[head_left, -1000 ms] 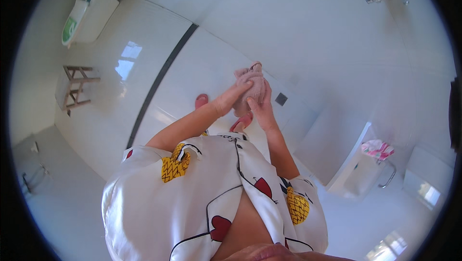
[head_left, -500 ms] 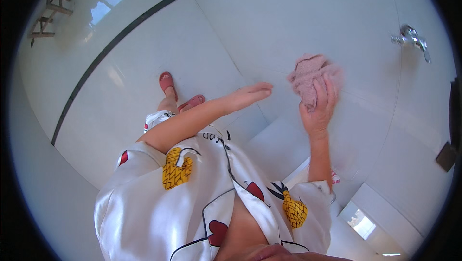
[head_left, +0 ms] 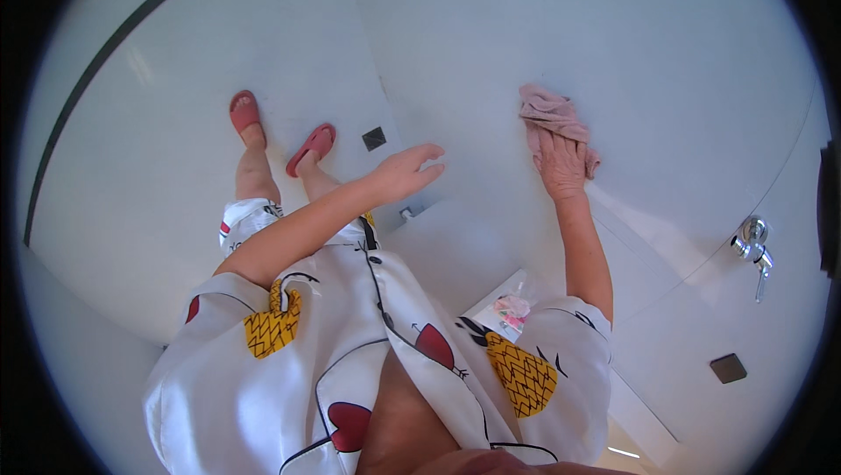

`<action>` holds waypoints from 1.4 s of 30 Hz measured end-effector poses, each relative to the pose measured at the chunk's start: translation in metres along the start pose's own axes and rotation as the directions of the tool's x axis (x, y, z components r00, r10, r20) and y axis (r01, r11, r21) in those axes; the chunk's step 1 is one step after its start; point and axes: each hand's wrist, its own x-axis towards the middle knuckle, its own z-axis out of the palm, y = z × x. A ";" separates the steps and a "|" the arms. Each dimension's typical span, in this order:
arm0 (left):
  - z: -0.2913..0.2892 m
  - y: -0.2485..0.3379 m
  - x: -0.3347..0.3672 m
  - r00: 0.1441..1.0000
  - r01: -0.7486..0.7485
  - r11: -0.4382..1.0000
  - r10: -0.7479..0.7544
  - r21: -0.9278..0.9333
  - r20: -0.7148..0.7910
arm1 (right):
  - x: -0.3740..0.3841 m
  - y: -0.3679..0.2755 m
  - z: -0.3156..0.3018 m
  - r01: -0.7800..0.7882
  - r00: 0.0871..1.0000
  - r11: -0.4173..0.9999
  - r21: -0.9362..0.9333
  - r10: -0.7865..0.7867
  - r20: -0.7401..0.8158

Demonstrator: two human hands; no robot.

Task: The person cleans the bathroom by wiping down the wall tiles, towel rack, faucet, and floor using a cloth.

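My right hand (head_left: 561,168) holds a crumpled pink cloth (head_left: 550,109) against the smooth white wall (head_left: 648,81). Its fingers reach into the folds, so the fingertips are hidden. A short way to the left, my left hand (head_left: 405,173) hangs in the air with the fingers loosely bent and the thumb apart. Nothing is in it, and it touches neither the wall nor the cloth.
A chrome tap (head_left: 753,234) sticks out of the wall at the right, with a dark square plate (head_left: 727,368) below it. Red slippers (head_left: 311,149) are on my feet, near a dark square drain (head_left: 374,138). A dark strip (head_left: 123,37) crosses the floor. A pink-and-white packet (head_left: 510,308) lies close by my right sleeve.
My right hand now presses the cloth, which is spread out longer, on the wall. My left hand has drawn back leftward. The view has shifted, so the tap appears lower and the drain shows.
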 end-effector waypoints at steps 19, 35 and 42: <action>0.015 0.000 0.026 0.947 -0.115 0.993 0.118 0.028 -0.299 | -0.029 -0.039 0.113 0.284 0.959 0.952 0.116 -0.281 -0.039; 0.073 0.067 0.205 0.920 0.153 0.609 -0.375 -0.778 -0.112 | -0.104 -0.034 0.075 0.067 0.986 0.830 0.553 -0.141 0.091; 0.077 0.060 0.218 0.927 0.170 0.603 -0.365 -0.779 -0.081 | -0.108 -0.031 0.086 0.095 0.988 0.824 0.558 -0.147 0.050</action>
